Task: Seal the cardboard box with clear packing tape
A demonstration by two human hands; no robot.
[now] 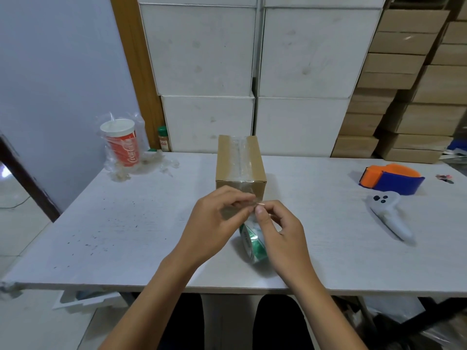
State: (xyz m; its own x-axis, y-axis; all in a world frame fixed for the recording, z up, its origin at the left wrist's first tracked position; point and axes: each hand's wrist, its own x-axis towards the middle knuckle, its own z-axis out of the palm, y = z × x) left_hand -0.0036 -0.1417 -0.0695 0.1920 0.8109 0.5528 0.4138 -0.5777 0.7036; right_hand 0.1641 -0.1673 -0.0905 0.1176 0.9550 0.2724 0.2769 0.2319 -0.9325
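Brown cardboard box [240, 160] stands at the middle of the white table [126, 223], a strip of clear tape [240, 157] along its top seam and down its near face. Just in front, the left hand [214, 221] and right hand [280, 231] pinch the tape's loose end between thumbs and fingertips. The green-and-white tape roll [251, 242] sits under them, seemingly resting on the table.

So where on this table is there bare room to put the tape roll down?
Widest bare patch: between the cardboard box and the orange-and-blue tape dispenser with the white controller. Also the speckled table left of the left hand, below the Coca-Cola cup. Crowded: far left corner, right end.
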